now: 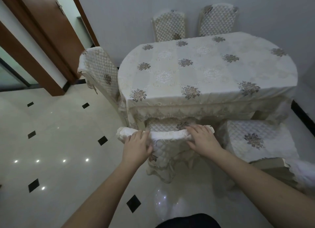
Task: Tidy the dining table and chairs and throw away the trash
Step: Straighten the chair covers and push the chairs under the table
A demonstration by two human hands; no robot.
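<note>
A dining table [204,70] under a cream floral tablecloth fills the upper right. Directly in front of me a chair [168,137] with a quilted cream cover stands at the table's near side, its seat tucked under the cloth's edge. My left hand [136,147] grips the top of the chair's backrest at its left part, thumb curled over the fabric. My right hand [202,140] holds the same top rail at its right part, fingers bent over it.
A second covered chair [252,140] stands to the right, farther from the table. Another chair [100,70] sits at the table's left end, two more [168,26] against the far wall. Glossy tiled floor [51,142] spreads left; wooden door frames [42,40] stand beyond.
</note>
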